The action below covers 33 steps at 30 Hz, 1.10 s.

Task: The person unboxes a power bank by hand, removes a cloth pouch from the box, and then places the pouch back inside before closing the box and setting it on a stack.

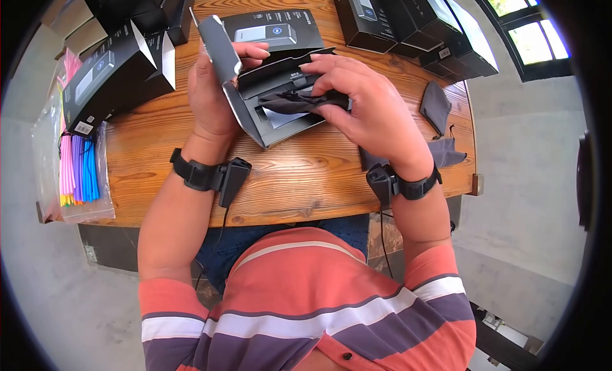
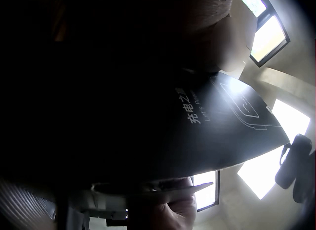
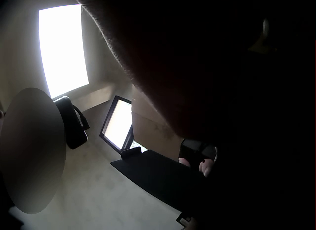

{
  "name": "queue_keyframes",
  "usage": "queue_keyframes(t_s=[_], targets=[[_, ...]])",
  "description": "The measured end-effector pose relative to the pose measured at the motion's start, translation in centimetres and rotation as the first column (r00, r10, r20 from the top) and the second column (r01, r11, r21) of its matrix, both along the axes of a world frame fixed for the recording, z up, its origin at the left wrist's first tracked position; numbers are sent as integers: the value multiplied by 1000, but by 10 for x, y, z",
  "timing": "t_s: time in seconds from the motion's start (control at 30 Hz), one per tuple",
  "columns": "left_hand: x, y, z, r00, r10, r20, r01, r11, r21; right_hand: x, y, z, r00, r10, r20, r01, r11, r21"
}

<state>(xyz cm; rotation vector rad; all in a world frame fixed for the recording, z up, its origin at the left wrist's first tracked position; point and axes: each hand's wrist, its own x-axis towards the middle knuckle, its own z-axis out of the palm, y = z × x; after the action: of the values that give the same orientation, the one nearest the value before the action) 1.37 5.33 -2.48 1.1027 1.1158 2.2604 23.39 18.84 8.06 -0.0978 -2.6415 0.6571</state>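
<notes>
“Starting at the left edge of the desk [image 1: 287, 189], we have a clear bag of coloured sticks [image 1: 80, 167] in front of printed black boxes [image 1: 105, 77], grouped toward the far left corner, out of our working space.”

“And our hands?”

“Our left hand [image 1: 213, 100] curls around the left side of an open black box [image 1: 258, 84], next to its raised flap [image 1: 223, 49], apparently to brace it. The box sits between the side edges, mouth turned up, which should leave our other side free to work.”

“What's at the mouth?”

“A dark fabric pouch [image 1: 287, 103], partly over something pale that we can't identify. Our right hand [image 1: 373, 96] pinches the pouch at its right end, fingers narrowed to a thumb grip, probably because limp cloth needs guiding. Both wrist views are too dark to tell us more.”

“Farther right?”

“More printed boxes [image 1: 408, 17] stand toward the far right corner, and grey pouches [image 1: 437, 108] lie along the right edge, within our easy reach, it seems.”
</notes>
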Motion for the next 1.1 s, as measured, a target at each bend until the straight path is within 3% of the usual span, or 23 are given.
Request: queue_keyframes(t_s=[0.07, 0.13, 0.17, 0.23, 0.37, 0.43, 0.47, 0.53, 0.63, 0.73, 0.83, 0.97, 1.03, 1.1], targets=[[4, 0, 6, 999, 31, -20, -31, 999, -29, -4, 1, 2, 1000, 6, -11, -5, 999, 37], [5, -1, 4, 999, 29, -32, -29, 999, -27, -8, 2, 12, 954, -87, 288, 126, 984, -122], [6, -1, 5, 999, 27, -27, -28, 999, -18, -11, 1, 21, 953, -87, 289, 126, 984, -122], [6, -1, 5, 999, 24, -21, -24, 1000, -10, -18, -2, 38, 842, -148, 519, 301, 927, -225], [8, -2, 11, 1000, 15, -8, -15, 1000, -15, -23, 10, 21, 907, -87, 412, 150, 981, -125], [8, -2, 12, 1000, 13, 8, -13, 1000, -11, -26, 13, 1, 999, 29, 19, -33, 974, 224], [7, -3, 10, 1000, 0, 5, 0, 1000, -3, -26, 13, 1, 999, 29, 19, -33, 974, 225], [7, -4, 9, 1000, -13, 2, 13, 1000, 5, -27, 11, 5, 971, -110, 214, 66, 977, 201], [11, -3, 11, 992, -20, 121, 20, 1000, -2, -32, 10, 1, 930, -227, 289, 172, 964, 205], [9, -3, 12, 995, -33, 89, 32, 999, 5, -36, 5, 6, 935, -304, 184, 240, 922, 304], [5, -2, 9, 995, -25, 92, 25, 1000, -1, -40, 6, 8, 918, -250, 308, 212, 965, 153], [1, 0, 3, 996, -49, 73, 47, 999, 21, -38, 10, 14, 935, -192, 299, 185, 981, 52], [3, 0, 3, 992, -72, 108, 65, 996, 66, -33, 14, 23, 918, -55, 392, 59, 998, 1], [5, 1, 7, 995, -38, 97, 33, 998, 46, -28, 14, 32, 883, -13, 469, 29, 999, -26]])
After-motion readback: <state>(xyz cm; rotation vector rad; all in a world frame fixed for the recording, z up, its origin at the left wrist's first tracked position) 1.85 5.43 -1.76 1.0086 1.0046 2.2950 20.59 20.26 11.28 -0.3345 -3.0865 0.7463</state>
